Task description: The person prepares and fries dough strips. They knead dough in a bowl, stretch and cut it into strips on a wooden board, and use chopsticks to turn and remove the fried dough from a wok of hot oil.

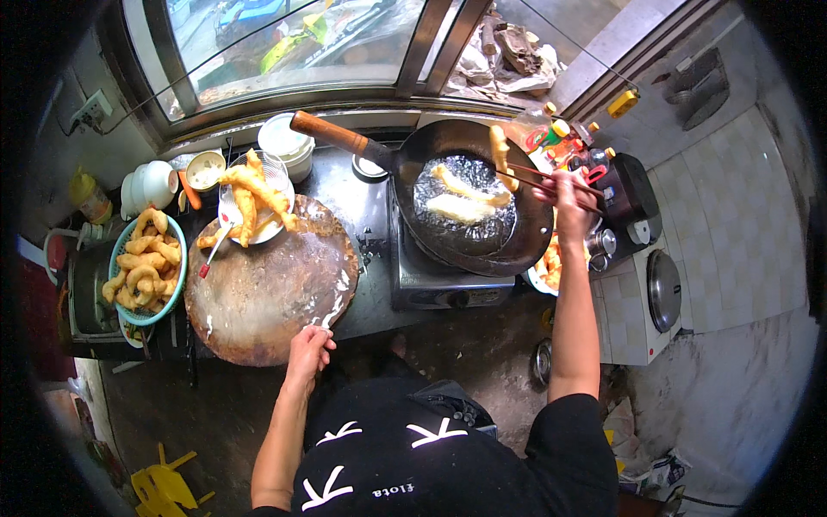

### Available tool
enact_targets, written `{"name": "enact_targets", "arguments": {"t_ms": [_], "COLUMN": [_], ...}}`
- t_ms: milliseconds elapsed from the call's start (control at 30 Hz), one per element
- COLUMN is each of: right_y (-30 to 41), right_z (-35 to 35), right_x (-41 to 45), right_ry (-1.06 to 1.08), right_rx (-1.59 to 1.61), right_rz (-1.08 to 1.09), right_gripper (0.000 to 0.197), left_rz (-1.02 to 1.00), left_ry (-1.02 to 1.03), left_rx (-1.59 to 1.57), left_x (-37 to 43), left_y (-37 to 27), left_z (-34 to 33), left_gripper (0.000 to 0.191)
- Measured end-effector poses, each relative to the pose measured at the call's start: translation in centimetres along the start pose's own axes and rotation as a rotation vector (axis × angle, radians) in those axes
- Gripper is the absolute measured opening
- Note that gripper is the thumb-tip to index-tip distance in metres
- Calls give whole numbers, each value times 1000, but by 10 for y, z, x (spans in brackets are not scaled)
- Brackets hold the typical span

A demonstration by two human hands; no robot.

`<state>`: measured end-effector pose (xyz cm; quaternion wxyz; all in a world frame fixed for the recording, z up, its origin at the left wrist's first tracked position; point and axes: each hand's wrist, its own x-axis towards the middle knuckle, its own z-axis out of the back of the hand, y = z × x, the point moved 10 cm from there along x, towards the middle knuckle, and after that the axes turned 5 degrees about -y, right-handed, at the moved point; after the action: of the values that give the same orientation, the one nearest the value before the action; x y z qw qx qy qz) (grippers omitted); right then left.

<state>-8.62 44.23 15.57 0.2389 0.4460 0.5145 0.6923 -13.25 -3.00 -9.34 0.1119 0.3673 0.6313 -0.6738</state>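
My right hand (568,201) grips a pair of chopsticks (539,182), whose tips reach a fried dough stick (499,152) at the right inner side of the wok (417,229). Two paler dough pieces (460,208) lie in the bubbling oil. The wok sits on a gas stove (426,291), its wooden handle (329,130) pointing to the upper left. My left hand (311,352) is at the near edge of the round wooden board (265,297), fingers curled; whether they pinch a whitish strip there is unclear. A plate (284,226) with fried dough sticks (249,190) overlaps the board's far edge.
A turquoise basket (145,318) of fried dough stands at the left, near stacked white bowls (154,187). Behind the board is a white tub (287,145). Bottles (555,139) crowd behind the wok's right side. Another container of fried food (550,265) is partly hidden by my right arm.
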Motion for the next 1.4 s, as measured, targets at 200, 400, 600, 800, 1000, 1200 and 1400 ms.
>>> {"name": "enact_targets", "arguments": {"t_ms": [200,400,600,800,1000,1200,1400], "right_y": [-24,-65,4,-27,-33,-43,-65], "right_z": [-67,-73,-28,-14,-11,-24,-4], "right_x": [10,-4,-33,-88,-98,-97,-81], "right_ry": [173,318,417,523,409,444,223], "right_rx": [-255,-383,-172,-231,-189,-162,7], "right_rz": [233,168,-222,-260,-94,-191,-446], "right_gripper": [12,10,21,20,17,24,29], "left_rz": [-17,-11,23,20,-12,-12,-19], "left_ry": [-4,-42,-87,2,39,51,19], "left_rx": [-11,-49,-92,-31,1,-9,-31], "left_x": [2,-3,-7,2,8,12,7], "left_y": [4,10,15,2,-10,0,-1], "left_z": [-5,3,14,-9,-18,-15,-8], "left_gripper": [15,14,12,13,13,13,13]}}
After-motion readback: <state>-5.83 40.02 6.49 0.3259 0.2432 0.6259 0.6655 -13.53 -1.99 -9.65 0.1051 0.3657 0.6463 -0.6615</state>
